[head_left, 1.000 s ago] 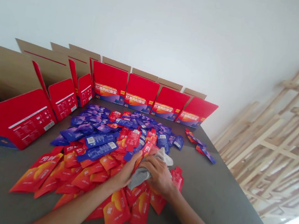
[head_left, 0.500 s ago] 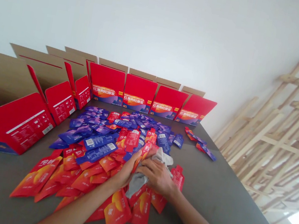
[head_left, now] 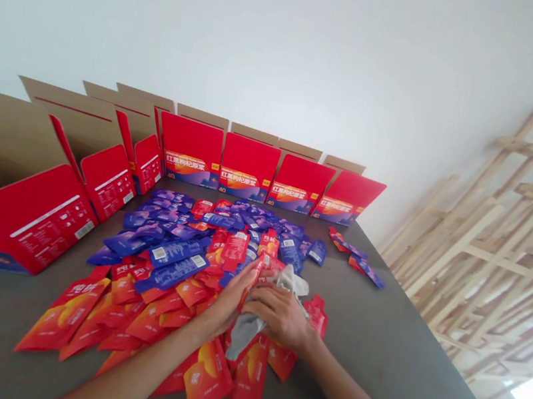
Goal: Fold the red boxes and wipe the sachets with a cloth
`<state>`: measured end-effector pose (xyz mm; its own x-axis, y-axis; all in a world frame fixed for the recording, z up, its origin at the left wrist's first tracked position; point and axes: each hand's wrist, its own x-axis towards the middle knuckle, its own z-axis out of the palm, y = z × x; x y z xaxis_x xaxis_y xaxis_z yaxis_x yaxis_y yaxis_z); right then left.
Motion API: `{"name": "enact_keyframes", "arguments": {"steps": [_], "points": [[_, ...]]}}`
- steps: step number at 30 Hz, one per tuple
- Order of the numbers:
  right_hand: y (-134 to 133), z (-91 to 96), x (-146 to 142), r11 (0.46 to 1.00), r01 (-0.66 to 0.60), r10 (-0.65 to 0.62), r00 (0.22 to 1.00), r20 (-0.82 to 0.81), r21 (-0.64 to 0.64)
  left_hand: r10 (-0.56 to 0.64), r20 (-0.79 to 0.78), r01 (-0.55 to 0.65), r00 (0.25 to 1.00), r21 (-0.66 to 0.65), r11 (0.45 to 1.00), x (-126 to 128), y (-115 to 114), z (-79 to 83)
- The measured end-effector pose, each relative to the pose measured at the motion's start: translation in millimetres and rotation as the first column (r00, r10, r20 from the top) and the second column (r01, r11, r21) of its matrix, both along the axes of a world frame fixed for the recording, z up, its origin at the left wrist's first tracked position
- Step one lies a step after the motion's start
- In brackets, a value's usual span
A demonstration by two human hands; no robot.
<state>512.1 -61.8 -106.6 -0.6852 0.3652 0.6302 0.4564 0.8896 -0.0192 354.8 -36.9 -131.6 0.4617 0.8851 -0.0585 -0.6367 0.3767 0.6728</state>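
My left hand (head_left: 234, 295) is closed around a red spouted pouch (head_left: 257, 273), held tilted above the pile. In my right hand (head_left: 279, 313) a grey cloth (head_left: 245, 334) is bunched, pressed against the pouch; the fingers curl over it and hide part of both. Under and around my hands lie several red-orange pouches (head_left: 205, 378), flat and overlapping. Behind them spreads a heap of blue-purple pouches (head_left: 177, 271) with a few red ones mixed in. Another red pouch (head_left: 316, 313) lies just right of my right hand.
Open red cartons (head_left: 249, 163) stand in a row along the back of the grey table (head_left: 382, 366). More red cartons (head_left: 33, 230) line the left side. A few pouches (head_left: 364, 269) lie apart at the right. Wooden frames (head_left: 495, 256) lean against the wall beyond the table.
The pouch in my left hand has turned, showing a narrower side. My right hand and the cloth have shifted slightly downward along it. The pile and cartons stay the same.
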Motion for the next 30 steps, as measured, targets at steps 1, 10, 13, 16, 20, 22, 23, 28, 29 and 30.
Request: {"name": "enact_keyframes", "arguments": {"steps": [1, 10, 13, 16, 20, 22, 23, 28, 29, 30], "points": [[-2, 2.4, 0, 1.0, -0.013, 0.013, 1.0, 0.01, 0.023, 0.011, -0.003, -0.011, 1.0, -0.012, 1.0, 0, 0, 1.6], [-2, 36.4, 47, 0.836, 0.549, -0.392, 0.606, -0.692, 0.006, 0.097, -0.034, -0.099, 0.995, -0.037, 0.994, 1, 2, 7.0], [2, 34.5, 47, 0.832, 0.554, -0.434, 0.656, -0.617, 0.004, 0.084, -0.005, -0.084, 0.996, -0.087, 0.993, 2, 1, 5.7], [0, 19.6, 30, 0.905, 0.425, -0.404, 0.862, -0.306, 0.001, 0.038, 0.036, -0.034, 0.999, -0.106, 0.994, 1, 2, 4.4], [-4, 2.2, -2, 0.97, 0.237, -0.239, 0.97, 0.037, 0.044, 0.072, 0.012, -0.069, 0.997, -0.17, 0.983, -2, 7, 1.5], [-5, 0.0, -12, 0.989, 0.141, -0.145, 0.975, 0.171, 0.036, 0.131, -0.023, -0.133, 0.991, -0.211, 0.968, -4, 10, 0.5], [-6, 0.3, -14, 0.993, 0.111, -0.115, 0.971, 0.212, 0.03, 0.143, -0.034, -0.147, 0.989, -0.218, 0.965, -5, 10, 0.4], [-4, 7.4, -3, 0.955, 0.295, -0.295, 0.955, 0.027, 0.012, 0.056, 0.027, -0.051, 0.998, -0.16, 0.986, -4, 6, 4.6], [-3, 9.4, 1, 0.933, 0.36, -0.36, 0.932, -0.039, -0.008, 0.042, 0.043, -0.035, 0.998, -0.141, 0.989, -4, 4, 5.9], [-2, 11.4, 5, 0.908, 0.418, -0.419, 0.903, -0.092, -0.037, 0.032, 0.057, -0.025, 0.998, -0.124, 0.992, -3, 3, 7.2]]}}
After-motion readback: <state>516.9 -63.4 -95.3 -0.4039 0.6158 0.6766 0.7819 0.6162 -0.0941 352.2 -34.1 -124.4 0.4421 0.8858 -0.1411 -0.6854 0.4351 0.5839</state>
